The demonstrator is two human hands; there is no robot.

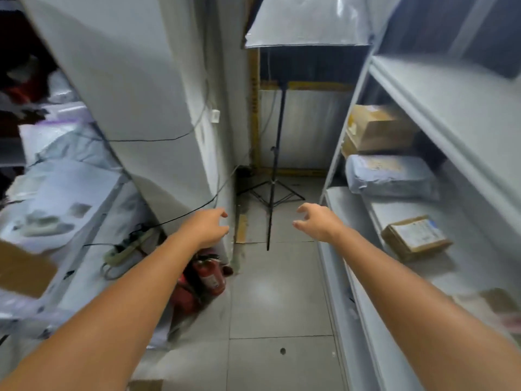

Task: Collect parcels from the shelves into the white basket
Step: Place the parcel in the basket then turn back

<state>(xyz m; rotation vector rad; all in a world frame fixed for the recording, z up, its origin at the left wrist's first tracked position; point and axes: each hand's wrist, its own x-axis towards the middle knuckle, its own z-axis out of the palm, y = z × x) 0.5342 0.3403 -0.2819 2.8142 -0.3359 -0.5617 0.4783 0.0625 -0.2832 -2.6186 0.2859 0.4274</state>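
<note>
We are keeping our fingers (303, 208) loosely curled around nothing, left hand (207, 227) and right hand (317, 222) reaching out over the aisle, probably freeing both for a pick. The parcels are lying on the right shelf (386, 213): a flat brown labelled parcel (417, 238) nearest, with a wrinkled grey mailer (390, 177) and a cardboard box (377, 128) beyond it. The white basket is not showing.

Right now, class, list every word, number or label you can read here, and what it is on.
No text can be read.
White label on small cardboard parcel: too blurred.
Label on grey bag parcel: too blurred.
Label on fire extinguisher: too blurred.
</note>
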